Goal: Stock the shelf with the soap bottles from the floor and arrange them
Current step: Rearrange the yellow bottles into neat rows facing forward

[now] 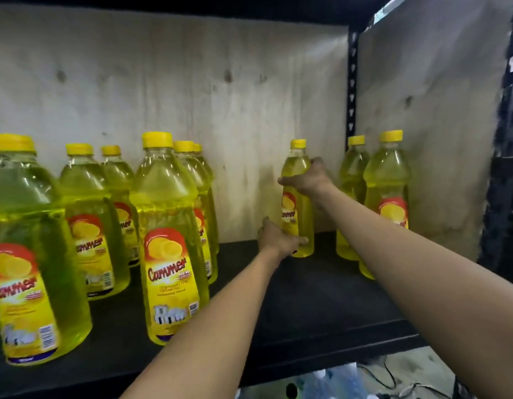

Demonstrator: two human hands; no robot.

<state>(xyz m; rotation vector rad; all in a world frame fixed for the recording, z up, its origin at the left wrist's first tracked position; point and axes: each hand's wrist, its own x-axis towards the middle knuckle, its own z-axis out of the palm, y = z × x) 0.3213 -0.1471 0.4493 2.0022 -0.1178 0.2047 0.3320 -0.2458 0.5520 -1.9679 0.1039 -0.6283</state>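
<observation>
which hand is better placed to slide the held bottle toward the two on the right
Probably the left hand: it holds the bottle low on its left side. The right hand grips high, likelier to tip it.

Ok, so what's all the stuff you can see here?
left soap bottles: at least six, yellow with yellow caps, left side of the shelf.
held bottle: one, yellow, mid-shelf near the back.
right soap bottles: two, yellow, right end of the shelf.
shelf: one, black, under the bottles.
back board: one, pale wood, behind the bottles.
post: one, black metal, upright at the back right.
left hand: grips the held bottle low down.
right hand: grips it higher up.
</observation>
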